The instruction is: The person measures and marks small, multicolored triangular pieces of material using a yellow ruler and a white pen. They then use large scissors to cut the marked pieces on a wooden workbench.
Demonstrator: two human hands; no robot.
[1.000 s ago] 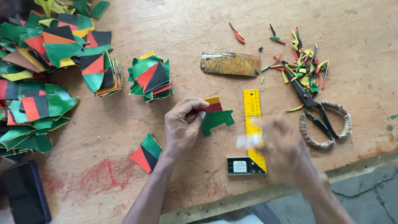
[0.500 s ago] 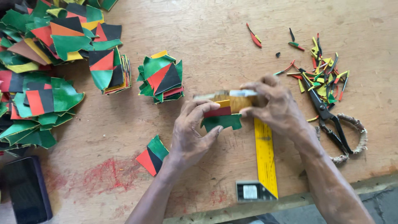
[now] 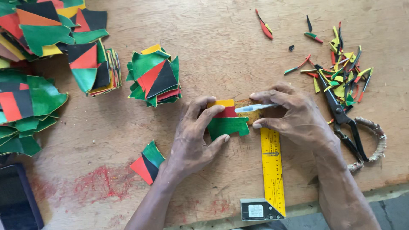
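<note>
I am pressing my left hand (image 3: pixel 194 138) flat, fingers spread, onto a small leather piece (image 3: pixel 227 120) banded yellow, red and green, which is lying on the wooden table (image 3: pixel 221 42) near the middle of the view. My thumb is curling under the green band at its 7 o'clock corner, and my index fingertip is resting on the yellow band at its 10 o'clock corner, so the hand is pinning the piece down rather than gripping it.

My right hand (image 3: pixel 296 115) is grasping a pale pen (image 3: pixel 254 108), thumb below and fingers closed over the top, with the pen lying nearly level and its tip pointing toward 9 o'clock, onto the red band. A brown piece (image 3: pixel 252 115) is sitting just under the pen, touching the right edge of the coloured piece (mostly hidden by my fingers).

A yellow square ruler (image 3: pixel 272 168) is running from just below my right thumb toward 6 o'clock, ending in a dark block at the table's edge. Black scissors (image 3: pixel 343 119) are lying at 3 o'clock, just beside my right wrist, among scattered offcuts (image 3: pixel 341 68). Stacks of coloured pieces (image 3: pixel 154 76) are sitting at 10 o'clock, and one loose piece (image 3: pixel 148 162) is lying at 7 o'clock, near my left wrist.
</note>
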